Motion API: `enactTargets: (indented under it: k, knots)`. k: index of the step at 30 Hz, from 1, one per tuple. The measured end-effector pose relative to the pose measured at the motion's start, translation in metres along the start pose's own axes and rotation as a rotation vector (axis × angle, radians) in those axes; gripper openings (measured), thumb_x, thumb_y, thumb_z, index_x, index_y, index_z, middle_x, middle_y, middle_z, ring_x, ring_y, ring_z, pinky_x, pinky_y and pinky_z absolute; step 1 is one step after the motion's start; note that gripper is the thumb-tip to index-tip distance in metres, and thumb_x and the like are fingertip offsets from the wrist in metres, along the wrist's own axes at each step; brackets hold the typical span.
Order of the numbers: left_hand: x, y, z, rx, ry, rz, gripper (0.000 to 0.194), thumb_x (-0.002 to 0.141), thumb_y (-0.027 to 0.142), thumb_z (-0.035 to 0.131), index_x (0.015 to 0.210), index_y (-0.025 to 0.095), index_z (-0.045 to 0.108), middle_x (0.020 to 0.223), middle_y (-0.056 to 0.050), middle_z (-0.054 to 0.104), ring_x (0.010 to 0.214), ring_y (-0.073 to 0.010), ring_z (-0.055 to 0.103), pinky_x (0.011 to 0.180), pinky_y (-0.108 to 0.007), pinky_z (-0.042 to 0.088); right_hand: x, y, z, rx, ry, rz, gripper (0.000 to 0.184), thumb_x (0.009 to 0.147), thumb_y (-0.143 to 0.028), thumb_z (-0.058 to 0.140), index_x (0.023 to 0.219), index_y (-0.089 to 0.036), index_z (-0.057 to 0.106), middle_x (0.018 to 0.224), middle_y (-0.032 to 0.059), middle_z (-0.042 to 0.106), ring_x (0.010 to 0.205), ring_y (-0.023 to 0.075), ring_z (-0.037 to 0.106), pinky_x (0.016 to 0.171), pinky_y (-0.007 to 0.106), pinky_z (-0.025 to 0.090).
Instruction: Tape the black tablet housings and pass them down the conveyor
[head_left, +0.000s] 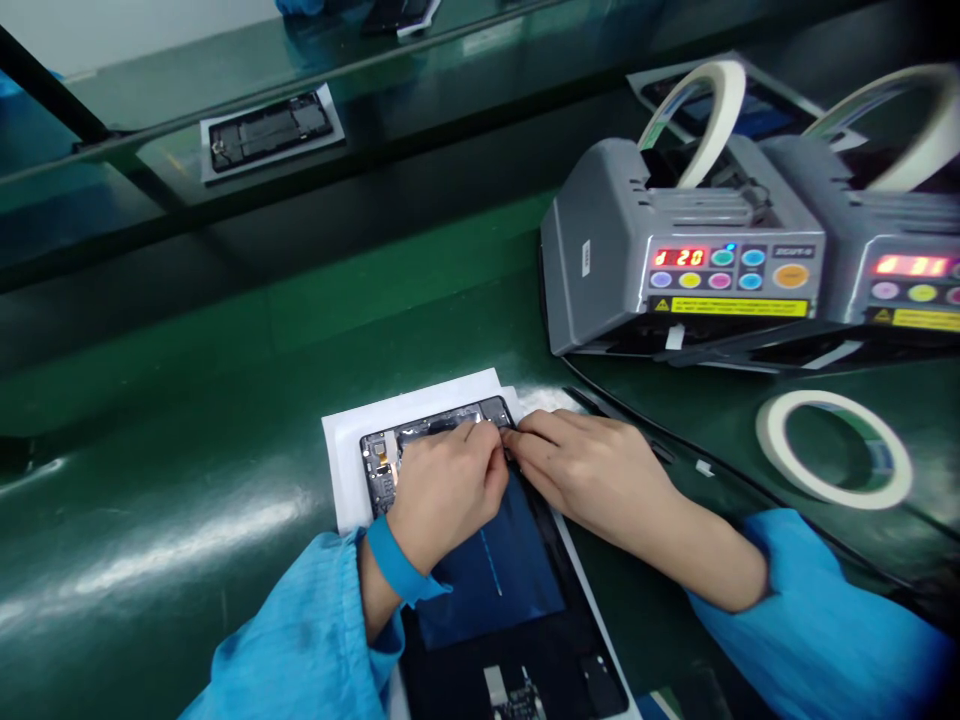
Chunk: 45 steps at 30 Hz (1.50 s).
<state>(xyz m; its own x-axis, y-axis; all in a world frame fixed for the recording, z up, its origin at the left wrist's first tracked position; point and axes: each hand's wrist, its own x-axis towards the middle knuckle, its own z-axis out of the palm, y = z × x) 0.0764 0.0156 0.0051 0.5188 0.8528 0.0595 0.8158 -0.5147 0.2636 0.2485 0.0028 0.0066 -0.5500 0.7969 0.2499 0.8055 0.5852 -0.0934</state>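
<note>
An opened tablet, its inner parts and a large dark blue panel bare, lies on white sheets on the green bench. My left hand is closed over the tablet's upper part, with its fingertips pinched near the top right corner. From the right, my right hand reaches in, its fingers pressed together at that same corner. The fingertips of both hands meet there. Whatever is between them is too small or hidden to make out. A blue band circles my left wrist.
Two grey tape dispensers with lit red displays stand at the back right. A tape roll, a black cable and a dark slim tool lie to the right. Another opened tablet rests on the raised ledge behind.
</note>
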Motion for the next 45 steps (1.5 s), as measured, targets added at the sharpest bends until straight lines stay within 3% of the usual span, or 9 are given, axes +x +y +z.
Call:
enactTargets:
  k: [10,14,18,26,45]
  knots:
    - [0.003,0.0,-0.003,-0.032,0.037,0.003,0.016,0.088,0.02,0.048,0.072,0.02,0.053,0.063,0.003,0.058,0.051,-0.0121,0.052,0.052,-0.028,0.03,-0.011,0.003,-0.006,-0.005,-0.111,-0.064,0.035,0.092,-0.025,0.048,0.123,-0.012,0.057,0.101,0.0102,0.064,0.089,0.0208,0.056,0.072,0.033,0.046]
    - [0.007,0.0,-0.005,-0.054,0.061,0.019,0.017,0.086,0.02,0.05,0.07,0.019,0.053,0.059,0.003,0.054,0.049,-0.0114,0.05,0.05,-0.026,0.03,-0.018,0.007,-0.004,0.075,-0.075,-0.056,0.035,0.093,-0.022,0.044,0.124,-0.01,0.056,0.111,0.0124,0.063,0.099,0.0235,0.056,0.083,0.038,0.048]
    - [0.008,0.001,-0.007,-0.096,0.068,0.022,0.015,0.085,0.018,0.05,0.071,0.018,0.055,0.058,0.004,0.053,0.049,-0.0107,0.05,0.05,-0.025,0.031,-0.022,0.013,-0.003,0.194,-0.013,-0.034,0.04,0.094,-0.025,0.044,0.13,-0.009,0.05,0.108,0.0118,0.065,0.094,0.0225,0.059,0.08,0.038,0.049]
    - [0.008,0.001,-0.007,-0.125,0.029,0.017,0.014,0.086,0.02,0.051,0.073,0.018,0.057,0.058,0.004,0.053,0.05,-0.0102,0.05,0.051,-0.024,0.032,-0.023,0.02,-0.001,0.264,0.045,0.001,0.032,0.094,-0.023,0.045,0.12,-0.011,0.058,0.1,0.0099,0.068,0.085,0.0204,0.062,0.076,0.036,0.05]
    - [0.007,0.004,-0.01,-0.106,-0.012,-0.032,0.013,0.088,0.027,0.053,0.081,0.019,0.061,0.06,0.004,0.055,0.055,-0.011,0.052,0.054,-0.024,0.032,-0.024,0.019,0.0,0.304,0.04,0.003,0.026,0.093,-0.025,0.046,0.111,-0.016,0.062,0.097,0.0071,0.067,0.088,0.02,0.061,0.08,0.034,0.046]
